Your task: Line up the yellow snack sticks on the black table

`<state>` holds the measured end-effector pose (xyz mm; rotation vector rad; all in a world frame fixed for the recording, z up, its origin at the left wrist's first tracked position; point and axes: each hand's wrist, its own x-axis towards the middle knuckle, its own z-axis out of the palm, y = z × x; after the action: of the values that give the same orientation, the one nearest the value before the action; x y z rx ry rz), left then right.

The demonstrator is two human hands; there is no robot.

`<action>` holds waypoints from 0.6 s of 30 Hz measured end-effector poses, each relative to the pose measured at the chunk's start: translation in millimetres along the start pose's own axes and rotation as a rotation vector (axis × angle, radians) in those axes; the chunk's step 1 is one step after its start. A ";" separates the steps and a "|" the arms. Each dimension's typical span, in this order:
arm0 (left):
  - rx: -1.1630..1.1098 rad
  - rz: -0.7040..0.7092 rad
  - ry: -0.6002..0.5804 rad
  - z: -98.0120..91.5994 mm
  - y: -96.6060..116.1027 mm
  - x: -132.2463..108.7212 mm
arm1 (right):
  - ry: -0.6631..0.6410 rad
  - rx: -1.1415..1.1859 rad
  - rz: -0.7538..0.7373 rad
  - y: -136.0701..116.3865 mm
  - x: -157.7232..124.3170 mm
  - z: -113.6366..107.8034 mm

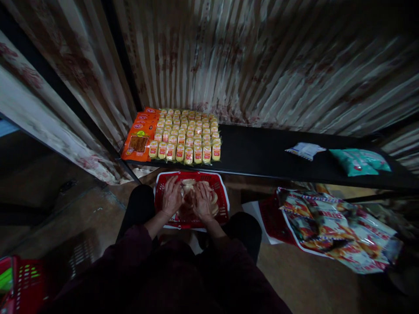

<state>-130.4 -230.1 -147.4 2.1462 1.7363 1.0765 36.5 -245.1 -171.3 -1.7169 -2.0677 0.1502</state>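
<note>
Between my knees stands a red shopping basket [223,187] with a white rim. Both hands are down inside it, at a clear plastic packet [188,186] of pale, rounded pieces. My left hand [172,196] grips the packet's left side, thumb inward and fingers pointing away from me. My right hand [203,201] lies over its right part with the fingers bent around it. More pale pieces [214,203] show to the right of that hand. What exactly the packet holds is too dim to make out.
On the black shelf [252,148] ahead stand rows of small yellow-wrapped cakes [185,135] beside orange snack packets [139,137]. Farther right lie a white packet [306,150] and green packets [358,161]. Another basket [276,220] overflows with snack bags [337,222]. A red basket [31,274] sits lower left.
</note>
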 end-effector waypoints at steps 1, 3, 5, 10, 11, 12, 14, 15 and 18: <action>0.001 -0.042 -0.076 2.0 1.1 -11.6 | -0.012 -0.013 0.046 4.4 -4.7 2.6; 0.021 -0.158 -0.322 5.8 2.0 -33.1 | -0.015 -0.027 0.167 15.2 -11.7 5.0; 0.042 -0.253 -0.583 8.8 1.5 -49.5 | 0.007 -0.019 0.329 27.3 -15.5 4.4; 0.065 -0.340 -0.834 13.6 -2.1 -60.6 | -0.060 -0.001 0.643 46.0 -19.8 1.5; 0.065 -0.349 -0.845 13.7 -2.6 -59.3 | -0.083 0.004 0.669 46.9 -20.6 1.9; 0.060 -0.350 -0.843 13.3 -3.0 -57.7 | -0.095 0.005 0.686 47.2 -21.3 2.6; 0.076 -0.361 -0.767 10.4 -3.6 -54.7 | -0.109 0.006 0.692 47.7 -21.7 3.9; 0.104 -0.371 -0.678 8.2 -4.0 -53.6 | -0.131 0.004 0.693 48.4 -21.2 4.2; 0.219 -0.423 -0.361 1.0 -6.4 -52.1 | -0.260 -0.051 0.685 52.5 -17.4 3.2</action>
<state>-137.7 -275.0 -173.5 1.8077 2.0590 0.3835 85.1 -249.5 -197.7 -2.4822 -1.5572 0.5561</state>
